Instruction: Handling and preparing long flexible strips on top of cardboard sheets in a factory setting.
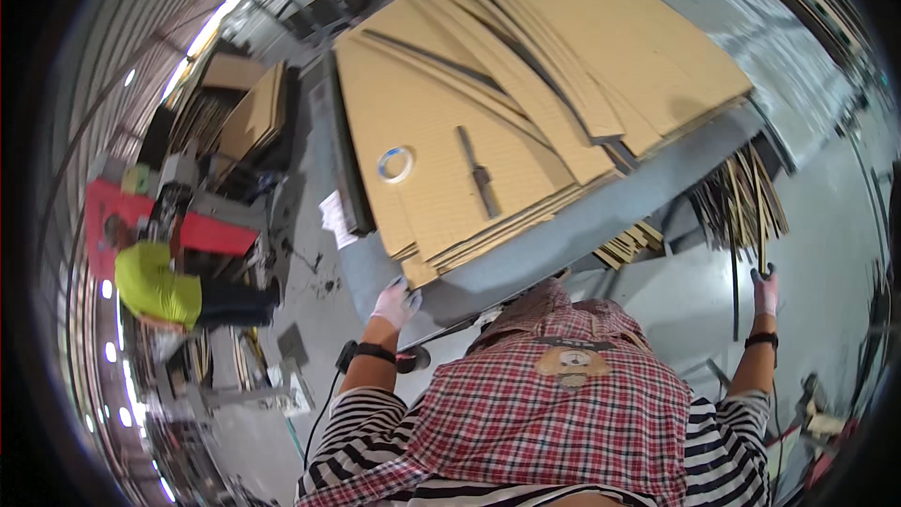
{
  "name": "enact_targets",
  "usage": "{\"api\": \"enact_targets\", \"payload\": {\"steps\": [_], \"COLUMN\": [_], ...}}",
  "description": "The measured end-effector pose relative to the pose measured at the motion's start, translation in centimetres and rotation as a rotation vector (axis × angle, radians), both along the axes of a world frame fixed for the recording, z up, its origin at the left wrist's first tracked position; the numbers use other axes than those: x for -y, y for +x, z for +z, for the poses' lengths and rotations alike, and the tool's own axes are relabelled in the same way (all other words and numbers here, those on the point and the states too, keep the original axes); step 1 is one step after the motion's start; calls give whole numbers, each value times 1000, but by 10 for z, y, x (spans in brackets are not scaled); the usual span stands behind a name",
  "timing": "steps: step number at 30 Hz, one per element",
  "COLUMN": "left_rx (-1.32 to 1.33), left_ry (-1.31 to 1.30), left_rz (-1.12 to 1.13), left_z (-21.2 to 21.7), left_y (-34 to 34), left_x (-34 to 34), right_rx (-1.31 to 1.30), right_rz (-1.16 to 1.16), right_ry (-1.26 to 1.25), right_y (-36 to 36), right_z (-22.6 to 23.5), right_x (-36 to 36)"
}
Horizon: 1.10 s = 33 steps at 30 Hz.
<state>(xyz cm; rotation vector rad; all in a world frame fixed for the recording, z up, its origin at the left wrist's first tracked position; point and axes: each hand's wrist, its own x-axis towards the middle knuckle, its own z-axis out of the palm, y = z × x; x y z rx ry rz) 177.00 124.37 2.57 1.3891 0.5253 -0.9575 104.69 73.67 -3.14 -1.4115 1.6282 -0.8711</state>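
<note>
A wide stack of tan cardboard sheets lies on a grey-topped table before me. My left hand, in a pale glove with dark fingertips, is at the table's near left corner, fingers curled beside a projecting cardboard corner; whatever they grip is hidden. Out to the right, my right hand is closed round the near end of a narrow cardboard strip. That strip comes from a bundle of strips beside the table. A roll of tape and a dark cutter-like tool rest on the sheets.
Loose cardboard strips lie across the stack. More cut pieces show under the near table edge. At the left, a person in a yellow-green shirt stands by a red-topped bench. Upright boards lean farther back.
</note>
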Motion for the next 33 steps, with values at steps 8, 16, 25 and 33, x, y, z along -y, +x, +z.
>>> {"api": "enact_targets", "payload": {"steps": [8,16,25,33], "left_rx": [738,1140,158,305], "left_ry": [182,375,-271,-78], "left_rz": [-645,-1105,-265,-351], "left_z": [-15,2,-23,-31], "left_y": [8,10,13,30], "left_x": [-11,-15,-16,-24], "right_rx": [-167,-44,-153,-54], "right_rz": [920,880,968,1066], "right_ry": [190,476,303,-138], "right_y": [193,296,431,526], "right_z": [-85,-62,56,147], "right_x": [-134,-222,-344,-359]}}
